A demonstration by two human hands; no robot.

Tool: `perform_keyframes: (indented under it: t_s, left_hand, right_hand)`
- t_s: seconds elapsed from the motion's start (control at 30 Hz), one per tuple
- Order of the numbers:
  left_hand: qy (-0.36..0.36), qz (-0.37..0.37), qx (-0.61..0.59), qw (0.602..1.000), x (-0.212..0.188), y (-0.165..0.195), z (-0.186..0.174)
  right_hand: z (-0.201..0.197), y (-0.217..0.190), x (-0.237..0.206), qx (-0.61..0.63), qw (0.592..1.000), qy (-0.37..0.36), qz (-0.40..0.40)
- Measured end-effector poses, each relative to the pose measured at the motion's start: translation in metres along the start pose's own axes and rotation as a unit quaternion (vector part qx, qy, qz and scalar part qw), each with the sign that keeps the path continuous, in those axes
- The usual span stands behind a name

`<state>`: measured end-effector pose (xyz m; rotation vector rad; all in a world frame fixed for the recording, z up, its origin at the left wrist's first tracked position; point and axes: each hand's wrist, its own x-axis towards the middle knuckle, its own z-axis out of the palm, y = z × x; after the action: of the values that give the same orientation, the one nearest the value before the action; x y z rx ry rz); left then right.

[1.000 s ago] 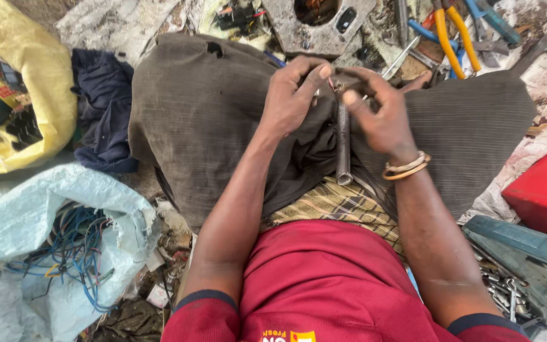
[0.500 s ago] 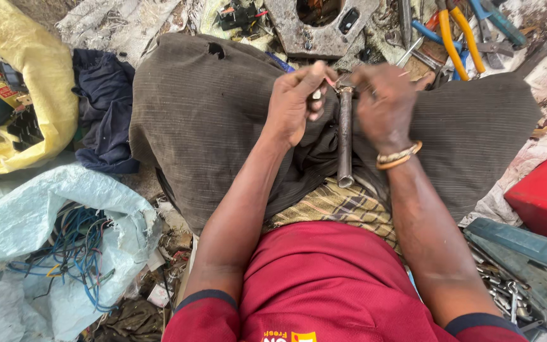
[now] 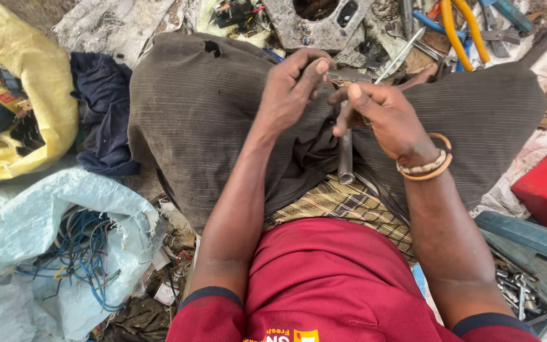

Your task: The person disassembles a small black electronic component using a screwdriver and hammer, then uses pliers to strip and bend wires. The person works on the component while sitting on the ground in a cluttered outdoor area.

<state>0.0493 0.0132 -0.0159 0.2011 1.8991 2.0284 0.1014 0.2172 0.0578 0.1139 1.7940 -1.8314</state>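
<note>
Small grey metal part (image 3: 344, 76) at upper centre of frame, pinched in left hand (image 3: 292, 88) fingertips; right hand (image 3: 384, 117) closed round top of dull grey steel tube (image 3: 345, 158), tube upright in lap over brown striped trousers (image 3: 210, 114); step looks like fitting part onto tube end; next move calls for careful alignment; orange-handled pliers (image 3: 460, 28) upper right; white sack of blue wires (image 3: 77, 253) lower left.

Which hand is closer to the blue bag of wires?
Left. The left hand is up over the lap, on the side of the bag of wires; the right hand is farther across.
</note>
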Motion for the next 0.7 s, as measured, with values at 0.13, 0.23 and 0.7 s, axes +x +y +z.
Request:
perform_keyframes:
  t_s: [0.13, 0.23, 0.7]
  left_hand:
    - [-0.032, 0.057, 0.005, 0.998, -0.001, 0.005, -0.007]
    - [-0.016, 0.047, 0.044, 0.998, 0.0, 0.005, -0.004]
    - [-0.104, 0.01, -0.24, 0.965, -0.004, -0.003, 0.01]
  right_hand:
    - [-0.01, -0.012, 0.003, 0.076, 0.995, -0.041, 0.043]
    - [0.004, -0.019, 0.001, -0.054, 0.998, 0.014, 0.024]
    - [0.013, 0.012, 0.009, 0.082, 0.985, 0.15, -0.024]
